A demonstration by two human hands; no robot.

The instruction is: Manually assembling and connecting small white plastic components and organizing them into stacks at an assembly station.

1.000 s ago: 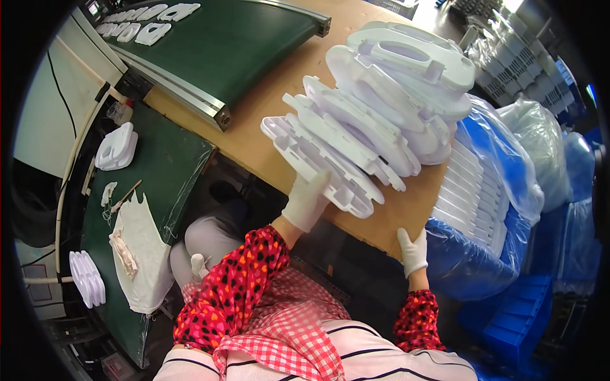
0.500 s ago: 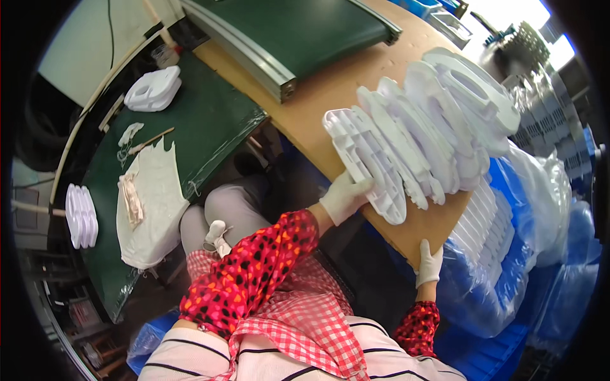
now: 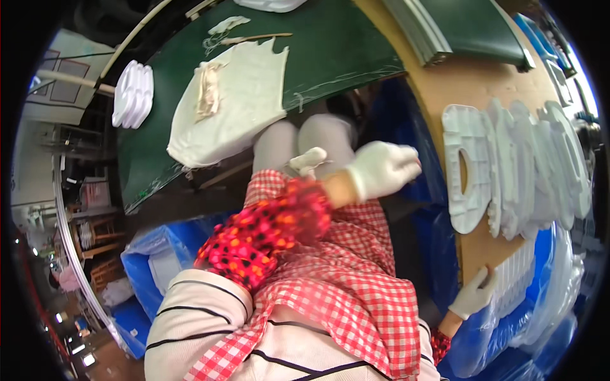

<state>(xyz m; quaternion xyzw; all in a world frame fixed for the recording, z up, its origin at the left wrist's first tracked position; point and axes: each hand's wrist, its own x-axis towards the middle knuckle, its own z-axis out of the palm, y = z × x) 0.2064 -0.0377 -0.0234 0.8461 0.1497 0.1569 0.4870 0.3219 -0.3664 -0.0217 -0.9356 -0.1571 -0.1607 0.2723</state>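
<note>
My left hand (image 3: 383,170), in a white glove, hangs over my lap with nothing seen in it. Its fingers stretch out to the right, toward the brown tabletop (image 3: 475,251). On that surface several white plastic moulded parts (image 3: 467,168) stand leaning in a row; the nearest shows a ribbed face and an oval hole. My right hand (image 3: 473,295), also gloved, is by the tabletop's near end, thumb and fingers apart and no object visible in them. Beside it, a blue bin (image 3: 473,346) lined with clear plastic holds a stack of white parts (image 3: 515,279).
A green work surface (image 3: 343,51) lies ahead, with a white cloth (image 3: 238,105), a thin stick (image 3: 257,38) and stacked white parts (image 3: 133,95). A metal-edged conveyor (image 3: 422,32) stands at the upper right. Another lined blue bin (image 3: 143,257) is at my left.
My left hand has let go of the nearest white part and drawn back over my lap. The view has swung left. My right hand stays by the tabletop's near end.
</note>
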